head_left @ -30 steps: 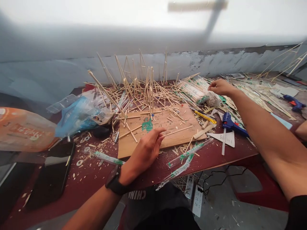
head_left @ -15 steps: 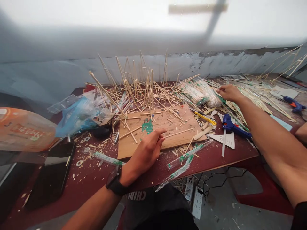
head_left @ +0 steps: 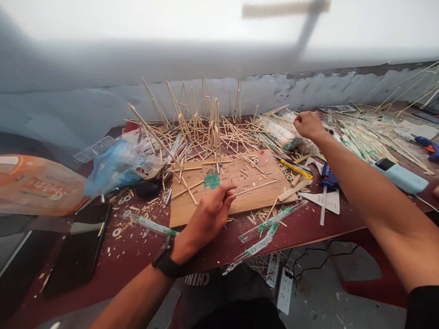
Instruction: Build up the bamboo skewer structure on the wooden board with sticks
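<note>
Stick (head_left: 255,188) juts from left grip (head_left: 214,211), right arm (head_left: 365,192) outstretched.

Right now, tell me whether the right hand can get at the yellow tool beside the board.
Probably yes: the yellow tool lies beside the board with nothing covering its handle, and the right hand is just beyond it. Whether that hand is empty is unclear.

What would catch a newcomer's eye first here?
Probably the pile of sticks along the back of the table, some standing upright. Next, the board in front of it, with the left hand over its near edge pinching a thin stick. On the right, a blue glue gun shows partly behind the right forearm.
</note>
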Action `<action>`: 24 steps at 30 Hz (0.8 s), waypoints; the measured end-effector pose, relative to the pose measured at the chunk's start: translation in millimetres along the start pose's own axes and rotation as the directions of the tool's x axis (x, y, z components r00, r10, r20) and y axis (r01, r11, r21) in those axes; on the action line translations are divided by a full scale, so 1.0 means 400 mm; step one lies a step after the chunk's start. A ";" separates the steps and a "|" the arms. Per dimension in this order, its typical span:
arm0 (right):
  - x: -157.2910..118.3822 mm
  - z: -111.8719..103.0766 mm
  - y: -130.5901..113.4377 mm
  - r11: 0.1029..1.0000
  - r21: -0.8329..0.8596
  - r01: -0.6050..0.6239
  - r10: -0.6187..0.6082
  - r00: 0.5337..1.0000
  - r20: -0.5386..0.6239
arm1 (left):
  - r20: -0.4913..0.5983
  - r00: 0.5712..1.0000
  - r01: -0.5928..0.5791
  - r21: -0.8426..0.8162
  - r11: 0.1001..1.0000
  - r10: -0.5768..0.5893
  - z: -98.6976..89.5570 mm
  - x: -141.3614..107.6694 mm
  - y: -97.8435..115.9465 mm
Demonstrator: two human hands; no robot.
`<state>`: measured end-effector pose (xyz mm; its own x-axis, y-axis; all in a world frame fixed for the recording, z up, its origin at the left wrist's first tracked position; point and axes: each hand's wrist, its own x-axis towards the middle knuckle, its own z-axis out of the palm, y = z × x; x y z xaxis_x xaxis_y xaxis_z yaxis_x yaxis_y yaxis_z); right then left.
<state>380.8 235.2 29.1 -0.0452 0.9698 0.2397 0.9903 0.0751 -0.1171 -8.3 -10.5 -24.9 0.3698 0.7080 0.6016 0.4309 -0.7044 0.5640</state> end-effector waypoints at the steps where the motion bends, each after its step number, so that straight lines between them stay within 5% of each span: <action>1: -0.006 -0.012 -0.003 0.998 0.011 -0.066 0.067 0.997 -0.047 | -0.005 1.000 -0.005 0.003 1.000 0.005 0.000 0.000 0.000; 5: -0.055 -0.072 -0.005 0.948 0.155 -0.277 0.308 0.921 -0.236 | -0.005 1.000 0.002 -0.004 1.000 -0.002 -0.002 0.000 0.003; 11: -0.157 -0.174 0.029 0.874 0.378 -0.307 0.463 0.765 -0.449 | -0.005 1.000 -0.009 -0.021 1.000 0.009 -0.004 -0.003 0.007; 13: -0.193 -0.197 0.032 0.827 0.515 -0.224 0.517 0.663 -0.541 | 0.002 1.000 -0.012 -0.014 1.000 0.012 -0.002 -0.006 0.007; 15: -0.239 -0.208 0.015 0.761 0.649 0.001 0.523 0.592 -0.613 | 0.006 1.000 -0.016 -0.014 1.000 0.016 0.000 -0.008 0.009; 17: -0.303 -0.206 -0.026 0.692 0.679 0.245 0.420 0.629 -0.654 | -0.003 1.000 -0.031 -0.021 0.999 0.031 0.002 -0.011 0.012; 20: -0.422 -0.185 -0.125 0.653 0.642 0.402 0.205 0.722 -0.661 | -0.026 0.998 -0.056 -0.016 0.998 0.055 0.001 -0.015 0.019; 24: -0.560 -0.146 -0.257 0.572 0.592 0.568 0.010 0.717 -0.697 | 0.048 0.993 -0.109 -0.010 0.994 0.109 -0.003 -0.019 0.032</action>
<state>296.6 -3.1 43.6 0.0691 0.5343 0.8424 0.4630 0.7308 -0.5015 -6.7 -25.0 -21.6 0.4537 0.6282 0.6320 0.3801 -0.7779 0.5004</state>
